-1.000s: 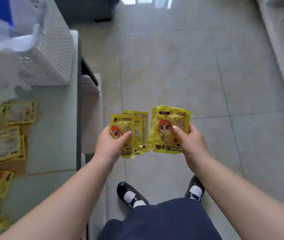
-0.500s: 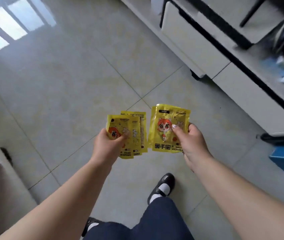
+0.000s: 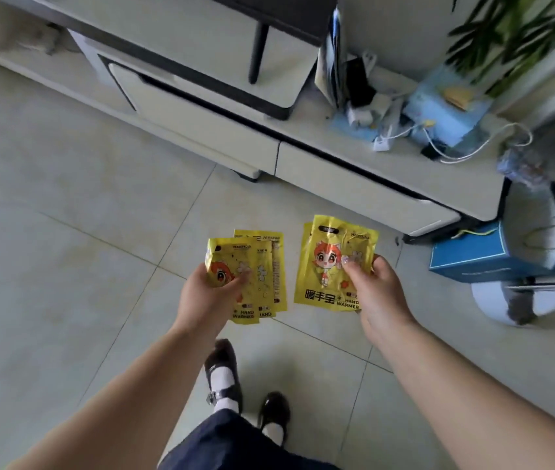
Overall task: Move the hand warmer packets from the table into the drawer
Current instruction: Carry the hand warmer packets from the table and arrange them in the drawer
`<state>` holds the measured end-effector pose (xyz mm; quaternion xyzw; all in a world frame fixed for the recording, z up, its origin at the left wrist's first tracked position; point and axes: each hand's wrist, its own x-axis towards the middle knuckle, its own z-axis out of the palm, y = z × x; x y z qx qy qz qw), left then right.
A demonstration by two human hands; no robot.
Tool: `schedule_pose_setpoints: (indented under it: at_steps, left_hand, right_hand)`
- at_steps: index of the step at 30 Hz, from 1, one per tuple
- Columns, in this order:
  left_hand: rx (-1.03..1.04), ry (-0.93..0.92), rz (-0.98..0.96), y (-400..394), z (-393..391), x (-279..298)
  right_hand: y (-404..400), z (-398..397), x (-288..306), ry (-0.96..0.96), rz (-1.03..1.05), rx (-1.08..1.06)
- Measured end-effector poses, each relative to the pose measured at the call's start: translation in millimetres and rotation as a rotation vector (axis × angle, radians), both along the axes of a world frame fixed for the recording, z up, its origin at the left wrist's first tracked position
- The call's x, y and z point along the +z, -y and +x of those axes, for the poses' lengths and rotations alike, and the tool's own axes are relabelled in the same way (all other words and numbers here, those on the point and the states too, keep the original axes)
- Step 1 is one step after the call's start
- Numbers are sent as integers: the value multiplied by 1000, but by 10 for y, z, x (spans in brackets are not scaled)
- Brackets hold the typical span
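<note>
— What did your left hand [image 3: 209, 293] carry?

— You held a fanned stack of yellow packets [image 3: 262, 276], your thumb [image 3: 238, 279] clamped across the front one and the rest of your fingers hidden behind.

— And your right hand [image 3: 376, 293]?

— It pinched another packet [image 3: 332, 262] at its right edge, thumb on the printed face, fingers curled behind it. A second packet's edge showed at the back.

— Where were you standing?

— On a pale tiled floor [image 3: 65, 232], your black shoes [image 3: 223, 371] below the packets. A low cream cabinet [image 3: 388, 171] stood ahead, its drawers [image 3: 354, 188] closed, cables and a blue box [image 3: 445, 113] on top. A blue bag [image 3: 472, 256] sat beside it.
</note>
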<state>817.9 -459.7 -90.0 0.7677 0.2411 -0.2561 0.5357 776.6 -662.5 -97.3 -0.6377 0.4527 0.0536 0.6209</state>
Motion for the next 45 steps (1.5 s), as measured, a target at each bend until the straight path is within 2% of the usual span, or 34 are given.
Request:
schedule_pose_setpoints:
  at_steps: [7, 12, 19, 27, 33, 45]
  left_hand:
    - [-173, -11, 38, 568, 928, -277]
    - [-259, -47, 54, 877, 1555, -659]
    - [-302, -99, 58, 1277, 2164, -1333]
    - [-292, -107, 109, 1528, 2592, -2032]
    - [-283, -108, 123, 1653, 2748, -2194]
    - [-310, -108, 119, 1706, 2735, -2175]
  right_hand:
    - [577, 633, -178, -29, 94, -96]
    - [902, 1111, -565, -51, 160, -93]
    - [1378, 1729, -1413, -120, 59, 46]
    - [1725, 2373, -2222, -90, -67, 238]
    - [1908, 2508, -2337, -124, -153, 342]
    - [1932, 2436, -2321, -191, 10, 363]
